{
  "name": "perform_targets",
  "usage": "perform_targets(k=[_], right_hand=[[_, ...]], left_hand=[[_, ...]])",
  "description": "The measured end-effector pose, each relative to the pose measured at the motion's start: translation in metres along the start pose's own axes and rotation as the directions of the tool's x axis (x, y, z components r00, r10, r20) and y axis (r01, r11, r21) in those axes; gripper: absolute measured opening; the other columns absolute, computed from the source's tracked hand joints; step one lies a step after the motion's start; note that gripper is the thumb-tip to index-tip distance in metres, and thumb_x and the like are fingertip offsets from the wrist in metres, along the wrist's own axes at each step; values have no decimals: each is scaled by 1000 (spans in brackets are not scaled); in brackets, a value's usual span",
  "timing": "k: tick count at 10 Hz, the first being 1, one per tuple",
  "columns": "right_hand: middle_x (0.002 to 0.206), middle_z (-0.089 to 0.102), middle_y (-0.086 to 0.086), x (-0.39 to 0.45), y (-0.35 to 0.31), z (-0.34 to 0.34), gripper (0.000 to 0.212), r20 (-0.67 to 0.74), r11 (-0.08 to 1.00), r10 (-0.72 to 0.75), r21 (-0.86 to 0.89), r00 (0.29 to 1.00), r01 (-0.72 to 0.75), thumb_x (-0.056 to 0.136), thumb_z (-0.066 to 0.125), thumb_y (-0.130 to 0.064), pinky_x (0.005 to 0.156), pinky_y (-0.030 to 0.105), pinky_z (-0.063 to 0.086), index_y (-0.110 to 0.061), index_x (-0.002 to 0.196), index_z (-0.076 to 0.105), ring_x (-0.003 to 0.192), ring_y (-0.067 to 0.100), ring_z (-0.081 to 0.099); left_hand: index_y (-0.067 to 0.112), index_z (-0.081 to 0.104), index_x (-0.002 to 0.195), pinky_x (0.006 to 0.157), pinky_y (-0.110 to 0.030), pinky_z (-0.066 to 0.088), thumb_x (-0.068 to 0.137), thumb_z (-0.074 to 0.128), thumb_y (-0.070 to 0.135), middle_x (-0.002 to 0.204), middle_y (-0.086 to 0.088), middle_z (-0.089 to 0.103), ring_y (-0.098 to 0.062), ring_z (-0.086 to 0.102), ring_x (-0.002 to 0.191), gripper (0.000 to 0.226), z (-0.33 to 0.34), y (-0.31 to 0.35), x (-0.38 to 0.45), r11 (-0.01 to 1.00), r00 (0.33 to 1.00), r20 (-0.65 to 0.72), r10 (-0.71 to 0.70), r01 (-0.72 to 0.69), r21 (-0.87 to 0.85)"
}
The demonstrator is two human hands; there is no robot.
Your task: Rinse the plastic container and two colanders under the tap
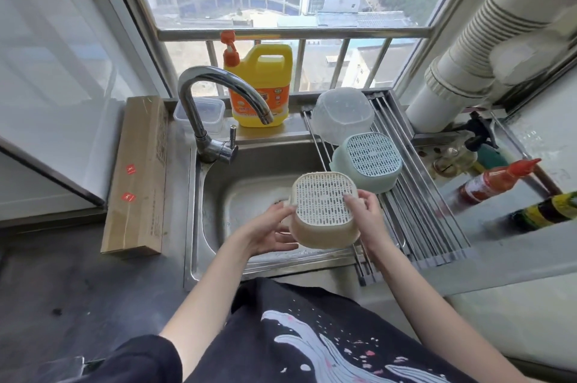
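Observation:
A beige colander [323, 209] is upside down above the steel sink [218, 192], its perforated bottom facing up. My left hand [268, 231] holds its left side and my right hand [363, 211] grips its right edge. A pale green colander [368, 161] lies upside down on the drying rack [431, 226]. Behind it a clear plastic container [342, 114] rests overturned on the same rack. The tap [218, 101] arches over the sink's back left; no water runs from it.
A yellow detergent jug [260, 86] with an orange pump stands on the sill behind the tap, beside a small clear lidded box [199, 112]. A long cardboard box [137, 176] lies left of the sink. Sauce bottles [496, 181] crowd the counter at right.

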State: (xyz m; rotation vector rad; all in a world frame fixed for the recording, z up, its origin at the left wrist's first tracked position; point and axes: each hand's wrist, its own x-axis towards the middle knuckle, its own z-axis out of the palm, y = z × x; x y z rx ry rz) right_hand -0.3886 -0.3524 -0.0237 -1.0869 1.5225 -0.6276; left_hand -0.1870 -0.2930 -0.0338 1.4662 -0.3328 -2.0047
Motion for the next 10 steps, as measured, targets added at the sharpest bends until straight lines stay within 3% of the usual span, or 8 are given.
perform_targets(k=[2,3,4,5,7,8,9,10], right_hand=[[108,63,2,-3,14,-39,49,-119,990,-96,-111,988,83,74,56,-57,81,46,55,-27,112,57,97,18,63],[105,65,3,-3,20,-58,35,-144,997,-69,-49,987,63,85,58,-40,77,39,55,-21,114,58,94,17,64],[101,65,1,2,26,-81,26,-175,999,-32,-39,984,26,90,55,-30,75,37,53,-21,115,57,89,15,63],[101,65,0,13,31,-100,27,-180,998,-10,-58,984,-1,93,52,-27,71,32,50,-19,118,56,90,15,62],[120,63,4,35,43,-124,39,-100,976,-44,-218,994,22,99,40,-34,92,38,47,-14,130,54,110,22,58],[145,44,4,36,39,-123,47,-30,933,-87,-352,996,71,103,30,-33,111,38,31,-11,144,37,134,21,40],[153,30,7,43,44,-123,51,-48,911,-124,-402,991,94,103,29,-32,115,37,21,-10,149,25,142,22,26],[153,29,8,46,36,-130,53,-86,946,-104,-315,991,72,101,37,-28,113,40,26,-11,149,22,141,23,28]], left_hand=[[8,57,110,93,-33,52,80,75,22,107,-4,68,-17,64,106,38,33,-2,13,989,994,-84,74,-62,133],[5,57,120,96,-30,48,56,87,39,121,-3,62,-13,57,115,79,50,-1,22,964,988,-121,97,-62,260],[5,56,111,96,-32,48,57,84,38,111,-3,63,-16,59,108,70,81,-6,32,909,973,-166,162,-82,408],[11,59,103,80,-28,48,71,78,32,103,-2,64,-17,61,97,43,113,-9,41,871,945,-224,238,-106,479],[14,61,119,74,-24,50,74,75,36,111,0,67,-14,63,95,53,147,-24,52,848,906,-301,297,-106,519],[12,54,124,61,-15,43,78,74,35,116,2,62,-13,59,95,55,156,-26,53,854,904,-312,291,-99,510],[10,50,126,64,-16,47,77,75,35,125,-3,60,-14,58,96,61,161,-28,55,861,910,-313,270,-83,503],[11,39,140,99,-33,42,76,75,40,143,-7,46,-20,49,123,79,162,-22,52,834,868,-370,332,-87,545]])
